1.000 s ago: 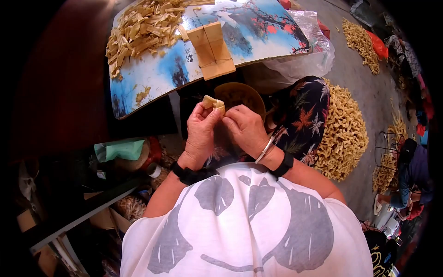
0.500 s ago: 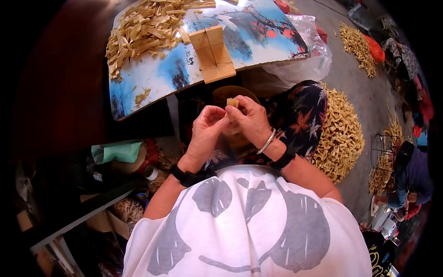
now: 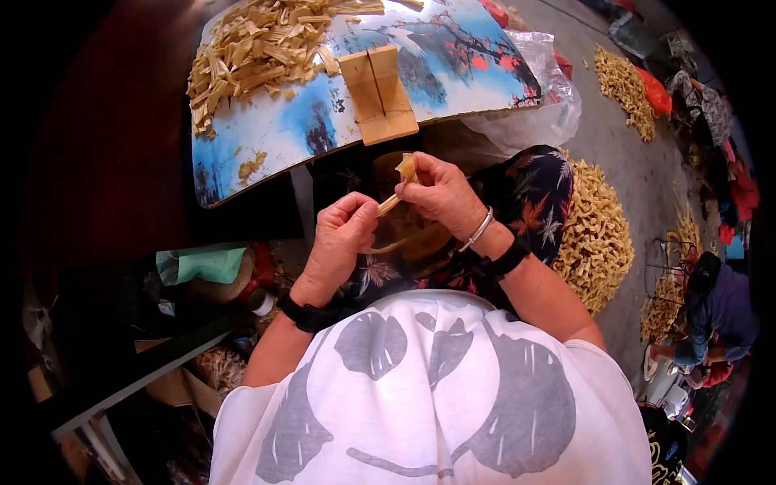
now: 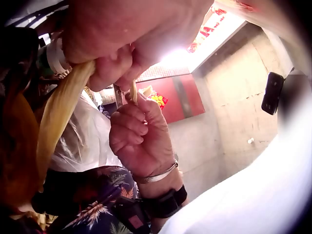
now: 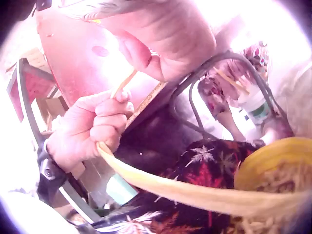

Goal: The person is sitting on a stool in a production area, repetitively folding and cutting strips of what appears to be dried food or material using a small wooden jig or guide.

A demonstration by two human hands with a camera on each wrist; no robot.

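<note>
A pale yellow strip (image 3: 390,204) runs between the two hands in the head view. The left hand (image 3: 339,242) pinches it, fingers curled; in the right wrist view the strip (image 5: 161,185) trails out below that fist (image 5: 97,126). The right hand (image 3: 447,200) pinches a small folded yellow piece (image 3: 406,167) at its fingertips, above and right of the left hand. The left wrist view shows the right hand (image 4: 141,131) with curled fingers, and the strip (image 4: 63,117) hanging from the left hand.
A picture-covered table (image 3: 291,121) carries a heap of strips (image 3: 259,52) and a wooden stand (image 3: 378,93). Beneath the hands sits a yellow bowl (image 5: 273,156). Piles of knotted pieces (image 3: 596,234) lie on the floor at right, near a seated person (image 3: 719,311).
The hands, close together half a second ago, have drawn apart, the left moving left and down. A length of strip now shows between them, with the folded piece above the right fingers.
</note>
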